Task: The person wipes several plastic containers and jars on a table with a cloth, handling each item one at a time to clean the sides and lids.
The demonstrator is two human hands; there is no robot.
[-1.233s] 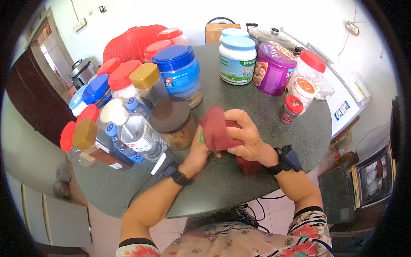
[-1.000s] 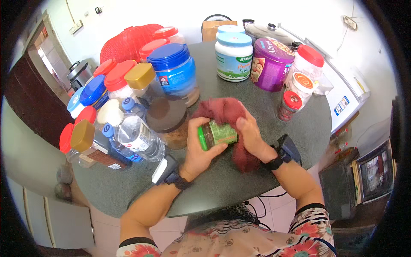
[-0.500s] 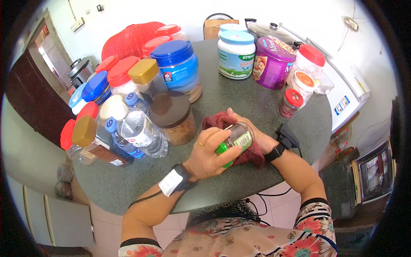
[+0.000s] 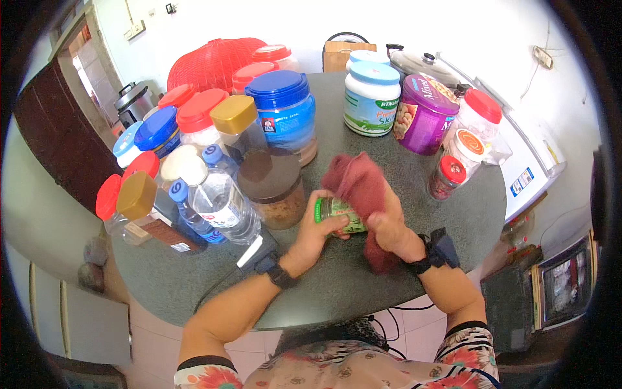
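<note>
Lying on its side above the table's near part is a small jar (image 4: 348,216) with a green lid and a green label. My left hand (image 4: 315,228) is closed around the lid end, thumb across the front. A dark red cloth (image 4: 355,181) drapes over the jar's other end and hangs down on the right. My right hand (image 4: 394,228) is closed on this cloth, pressing it against the jar; its fingers are partly hidden behind the fabric. Just left of the jar stands a brown-lidded round container (image 4: 275,194).
Upright clear bottles (image 4: 228,206) and several lidded jars crowd the left, with a blue-lidded tub (image 4: 282,107) behind. A purple tin (image 4: 424,120), a blue-lidded white tub (image 4: 371,100) and a small red-lidded jar (image 4: 447,178) stand back right. The grey table (image 4: 311,295) has a curved near edge.
My left hand has gone from over the jar to its left side, and the jar has turned. The cloth has risen over the jar's right end with my right hand. The view has shifted slightly.
</note>
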